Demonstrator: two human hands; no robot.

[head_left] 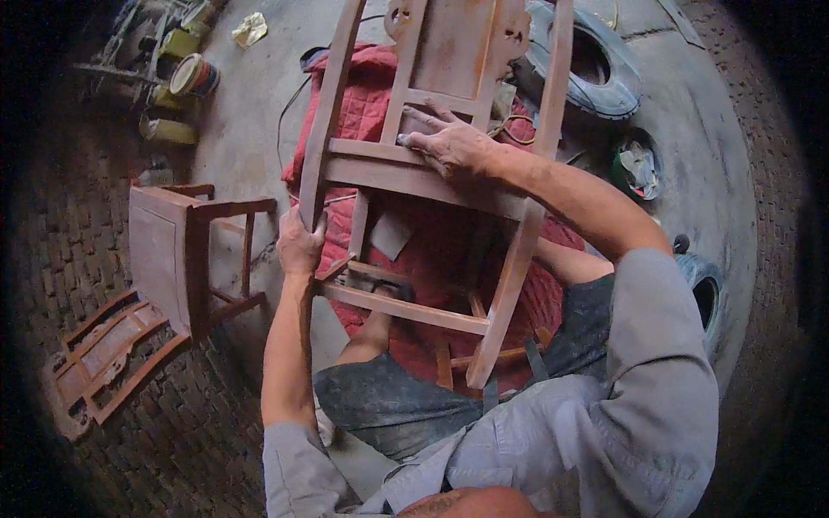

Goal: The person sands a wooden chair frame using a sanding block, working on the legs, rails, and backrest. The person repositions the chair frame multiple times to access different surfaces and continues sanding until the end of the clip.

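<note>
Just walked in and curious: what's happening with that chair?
A person is working on a bare wooden chair frame laid over a red quilted cloth. The left hand grips one leg, and the right hand presses flat on a rail. Another chair lies nearby on the floor.

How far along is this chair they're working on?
The wooden chair frame looks assembled: legs, rails and carved back are joined, lying over a red quilted pad. Right now the left hand grips a leg while the right hand presses flat on a rail. Its wood looks bare and the seat is open. A second chair lies nearby, beside paint cans.
</note>
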